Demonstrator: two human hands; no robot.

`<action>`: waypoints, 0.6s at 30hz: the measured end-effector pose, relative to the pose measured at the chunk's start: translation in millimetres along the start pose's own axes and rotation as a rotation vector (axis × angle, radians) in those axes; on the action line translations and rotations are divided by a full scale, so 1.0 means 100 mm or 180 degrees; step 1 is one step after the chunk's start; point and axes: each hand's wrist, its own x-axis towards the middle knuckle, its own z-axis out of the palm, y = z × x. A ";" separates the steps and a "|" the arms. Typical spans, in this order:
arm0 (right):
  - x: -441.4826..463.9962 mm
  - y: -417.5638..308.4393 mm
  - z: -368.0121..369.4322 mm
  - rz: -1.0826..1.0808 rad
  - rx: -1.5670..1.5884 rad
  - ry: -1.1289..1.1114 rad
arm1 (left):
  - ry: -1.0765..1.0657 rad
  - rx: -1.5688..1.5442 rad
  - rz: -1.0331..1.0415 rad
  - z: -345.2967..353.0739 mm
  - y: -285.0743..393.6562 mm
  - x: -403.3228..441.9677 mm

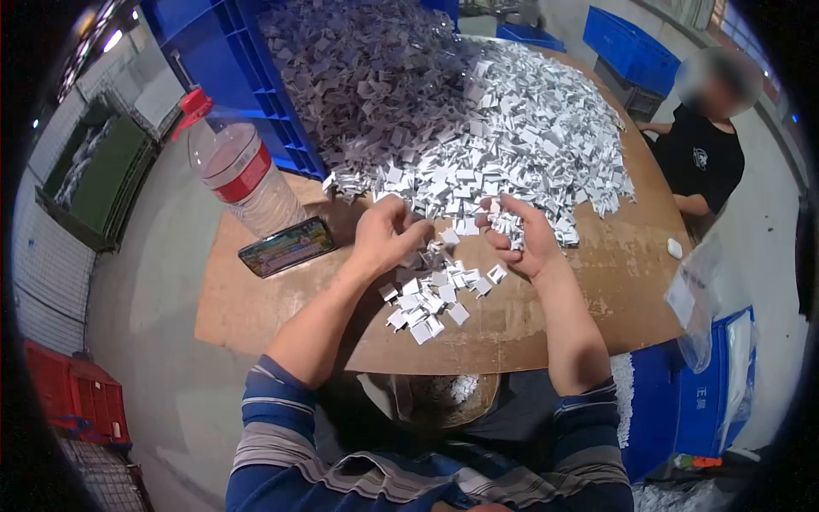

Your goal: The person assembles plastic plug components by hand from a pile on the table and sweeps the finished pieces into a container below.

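Observation:
My right hand (533, 241) is cupped palm up, fingers curled round a handful of small white plastic pieces (505, 224). My left hand (381, 235) is closed, with thumb and forefinger bent towards each other above the table; whatever they pinch, if anything, is hidden. Beneath and between both hands, a loose group of flat white plastic pieces (424, 305) is scattered near the table's front edge. Beyond my hands rises a large heap of the same pieces (546, 119), its left part in shadow.
A blue crate (286, 128) lies tipped behind the heap. Left of my hand, a large bottle (243, 171) stands behind a propped phone (287, 247) on the brown table (264, 317). A person (704, 145) sits at right. A bin (444, 401) stands below the front edge.

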 end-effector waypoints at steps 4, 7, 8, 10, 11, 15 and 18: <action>-0.05 0.10 0.11 0.0035 -0.0410 -0.0298 | 0.0040 -0.0591 0.0290 0.18 0.28 -0.06; -0.04 0.17 0.21 0.0115 -0.0825 -0.0536 | -0.0534 -0.1061 0.0320 0.25 0.32 -0.14; -0.04 0.17 0.22 0.0179 -0.0830 -0.0549 | -0.0549 -0.1056 0.0312 0.24 0.34 -0.13; -0.04 0.18 0.22 0.0321 -0.0834 -0.0556 | -0.0582 -0.1064 0.0281 0.22 0.39 -0.12; -0.03 0.18 0.21 0.0389 -0.0840 -0.0557 | -0.0599 -0.1072 0.0270 0.21 0.38 -0.11; 0.03 0.20 0.15 -0.0070 -0.0877 -0.0035 | -0.0369 -0.0106 -0.0018 0.06 0.24 -0.02; 0.03 0.23 0.18 -0.0260 -0.1364 0.0390 | -0.0217 0.0409 -0.0126 -0.04 0.13 0.02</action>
